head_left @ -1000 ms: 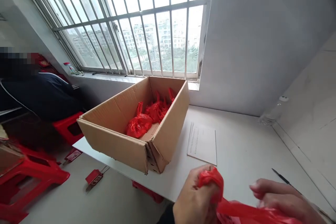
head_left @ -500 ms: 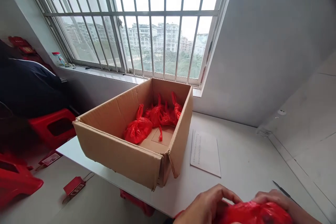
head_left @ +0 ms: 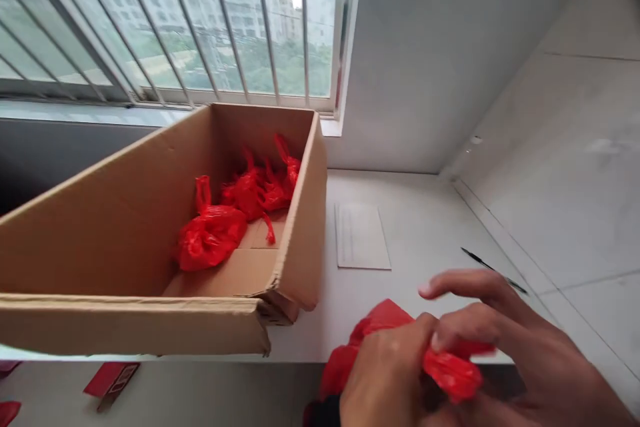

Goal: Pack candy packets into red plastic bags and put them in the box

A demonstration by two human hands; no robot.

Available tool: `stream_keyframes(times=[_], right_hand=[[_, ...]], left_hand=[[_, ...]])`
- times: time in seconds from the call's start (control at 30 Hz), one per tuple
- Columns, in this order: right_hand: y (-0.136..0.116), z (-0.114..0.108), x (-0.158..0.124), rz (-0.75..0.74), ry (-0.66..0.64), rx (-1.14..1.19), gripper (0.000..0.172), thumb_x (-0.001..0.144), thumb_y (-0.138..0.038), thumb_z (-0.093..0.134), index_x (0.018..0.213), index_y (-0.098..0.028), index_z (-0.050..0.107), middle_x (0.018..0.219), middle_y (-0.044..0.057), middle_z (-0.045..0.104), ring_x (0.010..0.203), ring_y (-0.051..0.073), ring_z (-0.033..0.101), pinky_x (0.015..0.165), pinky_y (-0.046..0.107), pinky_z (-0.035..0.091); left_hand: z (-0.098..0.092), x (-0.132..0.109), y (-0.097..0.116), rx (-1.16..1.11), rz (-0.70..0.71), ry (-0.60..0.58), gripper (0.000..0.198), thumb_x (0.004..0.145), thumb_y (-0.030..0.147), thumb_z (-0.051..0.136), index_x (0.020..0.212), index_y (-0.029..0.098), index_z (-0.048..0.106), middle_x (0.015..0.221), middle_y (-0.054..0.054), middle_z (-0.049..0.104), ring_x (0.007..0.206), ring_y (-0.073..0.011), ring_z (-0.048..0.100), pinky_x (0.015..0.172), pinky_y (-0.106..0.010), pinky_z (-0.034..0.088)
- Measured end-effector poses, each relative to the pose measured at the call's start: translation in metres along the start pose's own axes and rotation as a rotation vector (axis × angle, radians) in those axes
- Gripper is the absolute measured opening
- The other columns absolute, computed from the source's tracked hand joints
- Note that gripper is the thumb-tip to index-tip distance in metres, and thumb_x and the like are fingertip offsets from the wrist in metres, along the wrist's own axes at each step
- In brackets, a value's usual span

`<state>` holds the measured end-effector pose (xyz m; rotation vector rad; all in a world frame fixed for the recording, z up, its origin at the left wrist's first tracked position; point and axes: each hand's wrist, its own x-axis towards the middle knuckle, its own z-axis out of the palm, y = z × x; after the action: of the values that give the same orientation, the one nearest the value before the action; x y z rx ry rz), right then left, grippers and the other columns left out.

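A red plastic bag [head_left: 380,327] is bunched between both my hands at the bottom right, near the table's front edge. My left hand [head_left: 387,377] is closed round its lower part. My right hand [head_left: 493,337] pinches its top with thumb and finger, the other fingers stretched out. An open cardboard box [head_left: 135,240] stands to the left on the white table [head_left: 425,227]. Several tied red bags [head_left: 225,220] lie inside it.
A white printed sheet [head_left: 361,235] lies flat beside the box. A dark pen [head_left: 493,265] rests near the tiled right wall. A barred window runs behind the box. Red tags [head_left: 110,383] lie on the floor below the table edge.
The view has swung down and closer to the box. My hands have risen into view with the bag, and my right hand's fingers have spread above it.
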<state>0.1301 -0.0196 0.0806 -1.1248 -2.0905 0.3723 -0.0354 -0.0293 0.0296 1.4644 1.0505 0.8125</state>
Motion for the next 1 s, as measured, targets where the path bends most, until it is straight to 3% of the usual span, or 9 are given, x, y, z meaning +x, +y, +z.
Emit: stream_keyframes(times=[0.1, 0.17, 0.33, 0.47, 0.63, 0.73, 0.8, 0.9, 1.0], right_hand=[[0.001, -0.007, 0.013, -0.012, -0.12, 0.019, 0.044, 0.08, -0.032, 0.08, 0.119, -0.033, 0.06, 0.123, 0.005, 0.066, 0.116, 0.024, 0.063, 0.092, 0.032, 0.056], [0.01, -0.012, 0.015, 0.037, -0.175, 0.115, 0.037, 0.087, -0.026, 0.074, 0.12, -0.031, 0.06, 0.108, 0.001, 0.07, 0.105, 0.019, 0.064, 0.095, 0.034, 0.053], [0.029, -0.021, 0.011, 0.163, -0.14, 0.282, 0.017, 0.087, -0.01, 0.067, 0.093, -0.026, 0.064, 0.084, -0.004, 0.066, 0.085, 0.013, 0.057, 0.082, 0.029, 0.048], [0.035, -0.024, 0.005, 0.224, -0.167, 0.359, 0.018, 0.08, -0.012, 0.074, 0.084, -0.024, 0.061, 0.08, -0.004, 0.064, 0.079, 0.013, 0.055, 0.077, 0.029, 0.047], [0.045, -0.016, 0.003, 0.197, -0.176, 0.513, 0.018, 0.085, -0.035, 0.077, 0.084, -0.024, 0.063, 0.102, 0.002, 0.069, 0.108, 0.02, 0.06, 0.097, 0.035, 0.047], [0.058, -0.001, 0.005, 0.201, -0.132, 0.569, 0.025, 0.098, -0.043, 0.061, 0.115, -0.024, 0.064, 0.126, 0.006, 0.066, 0.125, 0.021, 0.056, 0.108, 0.041, 0.042], [0.068, 0.009, 0.007, 0.219, -0.152, 0.584, 0.032, 0.104, -0.042, 0.049, 0.127, -0.023, 0.059, 0.124, 0.007, 0.067, 0.119, 0.02, 0.059, 0.104, 0.039, 0.045], [0.078, 0.018, 0.007, 0.271, -0.2, 0.623, 0.034, 0.107, -0.041, 0.039, 0.118, -0.02, 0.063, 0.106, 0.005, 0.069, 0.089, 0.015, 0.063, 0.082, 0.031, 0.051], [0.083, 0.018, 0.005, 0.345, -0.25, 0.625, 0.031, 0.105, -0.037, 0.043, 0.117, -0.02, 0.065, 0.074, -0.003, 0.059, 0.059, 0.01, 0.047, 0.057, 0.024, 0.042]], left_hand=[[-0.008, 0.003, 0.014, -0.115, 0.0, 0.164, 0.021, 0.084, 0.045, 0.068, 0.081, 0.025, 0.076, 0.079, -0.005, 0.071, 0.075, -0.0223, 0.062, 0.073, -0.031, 0.05], [-0.013, 0.005, 0.019, -0.186, -0.096, 0.249, 0.033, 0.087, 0.055, 0.064, 0.08, 0.025, 0.074, 0.083, -0.005, 0.071, 0.079, -0.0213, 0.061, 0.079, -0.032, 0.051], [-0.026, 0.024, 0.011, -0.288, -0.225, 0.1, 0.044, 0.092, 0.063, 0.056, 0.098, 0.023, 0.073, 0.066, 0.0, 0.056, 0.062, -0.0153, 0.053, 0.058, -0.025, 0.049], [-0.034, 0.042, 0.006, -0.24, -0.082, 0.045, 0.038, 0.093, 0.057, 0.058, 0.102, 0.023, 0.074, 0.087, -0.006, 0.071, 0.073, -0.0186, 0.066, 0.065, -0.028, 0.055], [-0.029, 0.05, 0.01, -0.092, 0.04, -0.091, 0.018, 0.09, 0.039, 0.068, 0.082, 0.023, 0.074, 0.075, -0.003, 0.068, 0.066, -0.0157, 0.062, 0.06, -0.025, 0.05], [-0.026, 0.049, 0.01, -0.078, 0.17, -0.117, 0.005, 0.086, 0.025, 0.072, 0.08, 0.025, 0.071, 0.076, -0.003, 0.068, 0.062, -0.0151, 0.06, 0.05, -0.023, 0.046], [-0.025, 0.048, 0.009, 0.013, 0.218, -0.095, 0.007, 0.085, 0.02, 0.07, 0.082, 0.025, 0.067, 0.076, -0.002, 0.068, 0.063, -0.0153, 0.061, 0.049, -0.023, 0.047], [-0.026, 0.047, 0.007, 0.23, 0.332, 0.017, 0.021, 0.084, 0.008, 0.063, 0.093, 0.026, 0.066, 0.08, -0.001, 0.067, 0.067, -0.0149, 0.063, 0.054, -0.023, 0.05], [-0.022, 0.05, -0.003, 0.38, 0.546, 0.203, 0.035, 0.08, 0.001, 0.066, 0.105, 0.025, 0.067, 0.093, -0.002, 0.069, 0.081, -0.0156, 0.066, 0.066, -0.023, 0.055]])
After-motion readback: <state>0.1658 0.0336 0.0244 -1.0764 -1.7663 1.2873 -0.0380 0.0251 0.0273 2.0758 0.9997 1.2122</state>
